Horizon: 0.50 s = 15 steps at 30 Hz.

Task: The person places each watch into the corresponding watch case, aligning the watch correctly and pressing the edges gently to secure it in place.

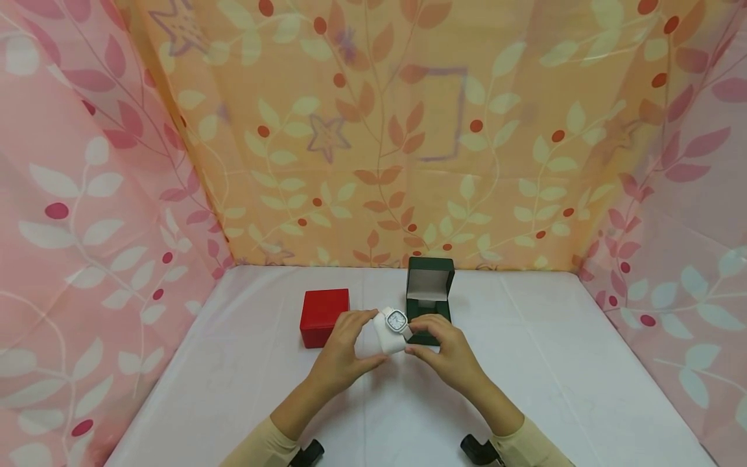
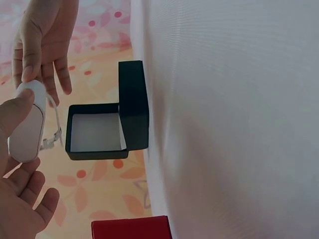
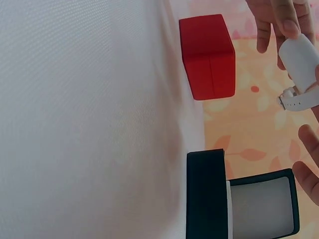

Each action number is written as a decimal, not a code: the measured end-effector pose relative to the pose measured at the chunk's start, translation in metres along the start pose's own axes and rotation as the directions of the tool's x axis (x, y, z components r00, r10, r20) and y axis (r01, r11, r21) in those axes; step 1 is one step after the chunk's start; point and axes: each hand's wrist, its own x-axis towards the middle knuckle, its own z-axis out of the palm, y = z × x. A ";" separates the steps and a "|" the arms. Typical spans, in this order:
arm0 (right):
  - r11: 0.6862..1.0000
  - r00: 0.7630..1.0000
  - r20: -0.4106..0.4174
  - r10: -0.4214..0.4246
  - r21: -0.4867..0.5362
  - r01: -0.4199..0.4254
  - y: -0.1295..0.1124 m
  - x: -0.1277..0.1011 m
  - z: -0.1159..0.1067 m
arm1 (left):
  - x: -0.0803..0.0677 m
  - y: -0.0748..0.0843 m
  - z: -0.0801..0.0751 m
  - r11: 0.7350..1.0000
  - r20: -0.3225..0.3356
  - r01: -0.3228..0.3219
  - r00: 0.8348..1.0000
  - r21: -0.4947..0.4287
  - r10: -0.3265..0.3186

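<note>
A white watch cushion is held above the table between both hands, in front of the boxes. On it, a wristwatch with a square silver case and pale dial faces up in the head view. Its white strap hangs loose from the cushion in the right wrist view. My left hand pinches the cushion's left side between thumb and fingers. From the other side, my right hand grips the cushion's end, thumb low and index finger near the strap. The cushion's underside shows in the left wrist view.
Behind the right hand stands a dark green watch box with its lid raised and a grey lining. A closed red box sits to the left. Both rest on a white-covered table, with patterned cloth hanging round it.
</note>
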 end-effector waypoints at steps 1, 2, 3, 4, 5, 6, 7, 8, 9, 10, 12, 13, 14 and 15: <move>1.000 1.000 -0.002 0.000 -0.002 0.000 0.000 0.000 0.000 | 0.000 0.000 0.000 1.000 -0.005 -0.008 1.000 0.007 0.008; 1.000 1.000 -0.004 -0.002 -0.004 0.002 0.000 0.000 0.000 | 0.000 -0.001 0.000 1.000 -0.010 -0.011 1.000 0.007 0.011; 1.000 1.000 -0.006 -0.003 -0.005 0.003 0.000 0.000 0.000 | 0.000 -0.001 0.000 1.000 -0.015 -0.016 1.000 0.013 0.016; 1.000 1.000 -0.008 -0.006 -0.006 0.006 0.001 0.000 0.001 | 0.000 -0.001 0.000 1.000 -0.020 -0.021 1.000 0.018 0.021; 1.000 1.000 -0.011 -0.009 -0.006 0.009 0.001 0.000 0.001 | 0.000 -0.001 0.000 1.000 -0.024 -0.023 0.999 0.021 0.023; 1.000 1.000 -0.014 -0.012 -0.005 0.012 0.001 0.000 0.001 | 0.000 -0.001 0.000 0.999 -0.028 -0.025 0.999 0.025 0.026; 1.000 1.000 -0.017 -0.017 -0.003 0.017 0.001 0.000 0.001 | 0.000 0.000 0.000 0.999 -0.031 -0.028 0.999 0.026 0.028; 1.000 0.999 -0.021 -0.024 -0.001 0.024 0.001 0.000 0.001 | 0.000 0.000 0.000 0.999 -0.034 -0.030 0.999 0.029 0.031; 1.000 0.999 -0.024 -0.028 0.002 0.028 0.001 0.000 0.001 | 0.000 0.000 0.000 0.999 -0.037 -0.032 0.999 0.031 0.033; 0.999 0.999 -0.028 -0.032 0.004 0.033 0.002 0.000 0.001 | 0.000 0.001 0.000 0.999 -0.039 -0.034 0.999 0.034 0.035; 0.999 0.999 -0.034 -0.040 0.008 0.041 0.002 0.000 0.001 | 0.000 0.002 -0.001 0.999 -0.041 -0.036 0.998 0.038 0.038; 0.999 0.998 -0.037 -0.043 0.009 0.043 0.002 0.000 0.001 | 0.000 0.002 -0.001 0.998 -0.042 -0.038 0.998 0.040 0.040; 0.999 0.998 -0.040 -0.045 0.010 0.046 0.002 0.000 0.002 | 0.001 0.002 -0.001 0.998 -0.043 -0.039 0.998 0.043 0.040; 0.999 0.998 -0.042 -0.046 0.012 0.047 0.003 0.000 0.002 | 0.001 0.002 -0.001 0.998 -0.045 -0.038 0.998 0.046 0.040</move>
